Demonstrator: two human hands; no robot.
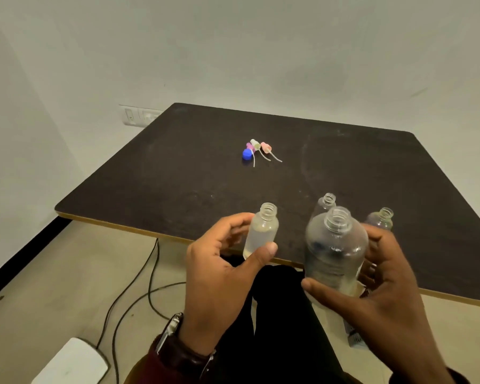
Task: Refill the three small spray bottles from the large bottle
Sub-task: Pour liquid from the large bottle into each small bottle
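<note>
- The left hand (219, 275) holds one small bottle (261, 234) upright above the near table edge, thumb in front and fingers curled behind, clamped on its clear body; its neck is uncapped and some clear liquid appears to sit in it, though how full cannot be told.
- Farther back on the dark table (178, 167) lie one blue cap (247, 154) and three spray tops (259, 148) with dip tubes, clustered and touching, well apart from the bottles.
- The right hand (385, 295) grips the large bottle (334, 250), thumb across the front low down and fingers wrapped round the far side; it stands upright, open-necked, not yet tipped.
- Just behind it stand two more small bottles, one clear (326, 203) and one purplish (381, 218), both open; their levels cannot be read.
- Count: three small bottles, one large, three spray tops, one cap.
- Judged from this, uncapping is done; pouring seems underway or about to start, and every spray top remains to be screwed on.
</note>
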